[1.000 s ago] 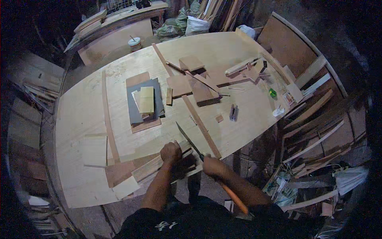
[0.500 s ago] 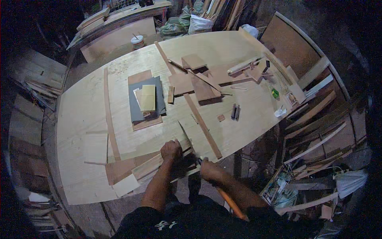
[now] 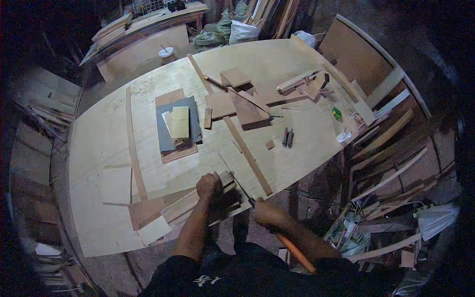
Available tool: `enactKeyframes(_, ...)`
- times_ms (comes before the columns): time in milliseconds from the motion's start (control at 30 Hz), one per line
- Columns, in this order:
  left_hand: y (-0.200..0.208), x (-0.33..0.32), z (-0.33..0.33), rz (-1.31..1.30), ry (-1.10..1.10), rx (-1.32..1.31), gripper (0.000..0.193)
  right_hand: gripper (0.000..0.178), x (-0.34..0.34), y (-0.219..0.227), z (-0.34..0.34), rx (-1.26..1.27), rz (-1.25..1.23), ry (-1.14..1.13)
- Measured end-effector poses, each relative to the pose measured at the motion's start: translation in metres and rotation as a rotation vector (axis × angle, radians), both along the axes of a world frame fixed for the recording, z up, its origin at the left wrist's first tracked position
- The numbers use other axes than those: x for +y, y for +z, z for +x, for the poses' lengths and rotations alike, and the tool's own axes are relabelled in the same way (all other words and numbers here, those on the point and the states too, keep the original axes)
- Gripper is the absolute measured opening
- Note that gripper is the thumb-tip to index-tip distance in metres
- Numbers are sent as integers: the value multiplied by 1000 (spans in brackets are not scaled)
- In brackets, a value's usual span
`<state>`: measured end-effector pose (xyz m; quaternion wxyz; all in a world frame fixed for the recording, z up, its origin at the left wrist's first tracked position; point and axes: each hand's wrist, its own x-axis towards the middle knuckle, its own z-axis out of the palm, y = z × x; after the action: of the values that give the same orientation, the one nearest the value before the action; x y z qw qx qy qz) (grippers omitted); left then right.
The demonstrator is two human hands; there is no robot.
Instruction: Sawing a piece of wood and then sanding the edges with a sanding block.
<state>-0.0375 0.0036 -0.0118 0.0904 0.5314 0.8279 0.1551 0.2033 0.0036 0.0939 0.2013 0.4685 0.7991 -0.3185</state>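
Observation:
My right hand (image 3: 268,214) is wrapped round the handle of a pull saw (image 3: 236,178). Its thin blade points away from me over the table. The saw's long orange handle end (image 3: 297,252) runs back beneath my right forearm. My left hand (image 3: 209,186) is closed and presses on pale wooden strips (image 3: 183,204) near the table's front edge. The blade stands right beside the strips' right end. Whether its teeth are in the wood, I cannot tell. Under the strips lies a brown board (image 3: 143,214), with a pale square piece (image 3: 152,230) at its near end.
The pale plywood tabletop (image 3: 99,148) carries a stack with a dark grey sheet (image 3: 194,119), brown board offcuts (image 3: 252,115), dark cylinders (image 3: 288,137) and a green item (image 3: 337,114). A bucket (image 3: 166,52) stands beyond. Scrap wood (image 3: 391,173) crowds the right side.
My right hand and the saw have shifted slightly toward the lower right, back toward me. My left hand stays on the strips. The whole view has shifted a little.

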Motion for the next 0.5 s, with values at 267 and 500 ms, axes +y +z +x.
enactKeyframes(267,12,6,-5,-175,192,-167,51,39,15,-28,-20,53,10,73)
enactKeyframes(500,35,7,8,-246,189,-205,50,40,4,1,-21,7,-69,-124)
